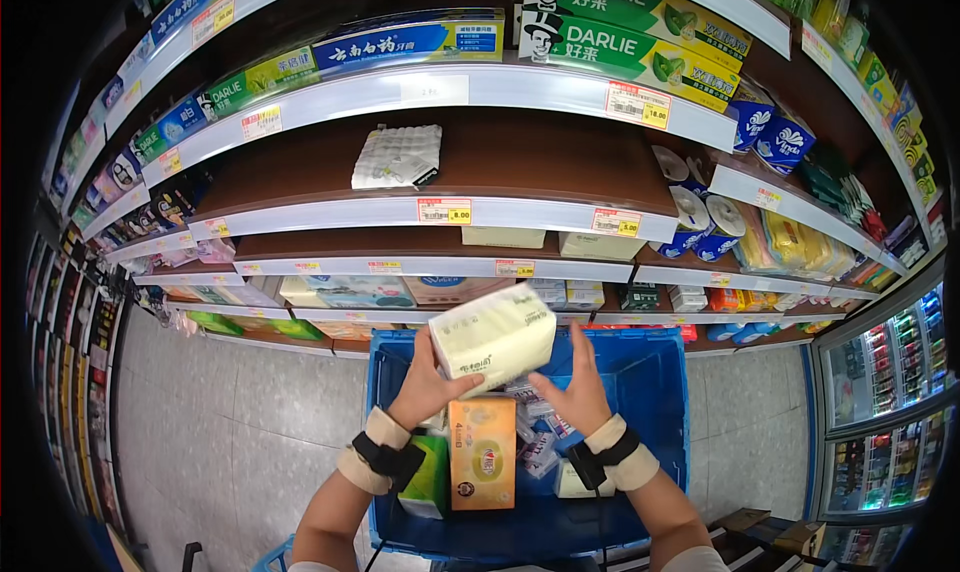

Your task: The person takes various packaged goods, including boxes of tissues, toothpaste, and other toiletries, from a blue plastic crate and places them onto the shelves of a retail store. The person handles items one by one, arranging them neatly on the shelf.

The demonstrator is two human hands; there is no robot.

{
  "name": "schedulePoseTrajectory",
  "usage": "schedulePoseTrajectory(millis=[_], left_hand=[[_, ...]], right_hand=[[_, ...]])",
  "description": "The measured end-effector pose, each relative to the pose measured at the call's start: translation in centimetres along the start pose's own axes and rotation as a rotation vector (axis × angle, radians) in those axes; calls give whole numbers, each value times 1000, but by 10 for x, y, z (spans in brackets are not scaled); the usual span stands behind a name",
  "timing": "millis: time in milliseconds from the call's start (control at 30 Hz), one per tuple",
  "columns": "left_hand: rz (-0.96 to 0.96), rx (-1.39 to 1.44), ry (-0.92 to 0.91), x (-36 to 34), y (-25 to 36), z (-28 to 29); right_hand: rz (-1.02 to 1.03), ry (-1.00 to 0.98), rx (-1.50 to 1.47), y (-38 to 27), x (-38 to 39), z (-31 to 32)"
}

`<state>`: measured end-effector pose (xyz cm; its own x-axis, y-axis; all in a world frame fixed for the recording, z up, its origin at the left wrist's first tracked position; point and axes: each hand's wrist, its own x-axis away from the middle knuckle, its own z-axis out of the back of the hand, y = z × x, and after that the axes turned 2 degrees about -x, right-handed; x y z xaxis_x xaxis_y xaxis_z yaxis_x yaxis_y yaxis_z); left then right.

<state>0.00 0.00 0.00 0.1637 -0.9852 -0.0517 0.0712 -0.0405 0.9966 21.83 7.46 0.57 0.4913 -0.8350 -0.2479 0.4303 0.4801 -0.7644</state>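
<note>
Above a blue plastic crate (682, 402), my left hand (425, 387) grips a cream-white soft pack of tissues (492, 342) by its left end, thumb across the lower front edge. The pack is tilted, its right end raised. My right hand (578, 387) is open just right of the pack, thumb and fingers spread; whether it touches the pack is hard to tell. Below, inside the crate, lie an orange tissue pack (482, 457), a green pack (428, 480) partly behind my left wrist, several small clear-wrapped packs (540, 454) and a pale pack (576, 482) near my right wrist.
Store shelves (560, 187) rise beyond the crate, with toothpaste boxes (640, 47), a white wrapped pack (398, 157) and paper rolls (705, 212). Glass-door coolers (885, 372) stand at right. Grey tile floor (240, 402) runs left of the crate.
</note>
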Motion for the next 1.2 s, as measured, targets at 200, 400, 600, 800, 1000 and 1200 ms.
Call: schedulePoseTrajectory(millis=[200,400,600,800,1000,1200], left_hand=[[-123,-161,-53,-52,9,19],[-207,-535,-37,-103,3,39],[-204,-575,-18,-130,0,47],[-164,-526,-65,-142,-7,52],[-135,-503,-63,-157,-17,59],[-96,-448,-97,-175,-14,60]], right_hand=[[-142,-11,-526,11,-44,-31],[-152,78,-458,28,-86,-43],[-119,130,-396,36,-112,-48],[-144,157,-372,49,-113,-53],[-135,172,-278,43,-125,-50],[-117,222,-216,48,-144,-52]])
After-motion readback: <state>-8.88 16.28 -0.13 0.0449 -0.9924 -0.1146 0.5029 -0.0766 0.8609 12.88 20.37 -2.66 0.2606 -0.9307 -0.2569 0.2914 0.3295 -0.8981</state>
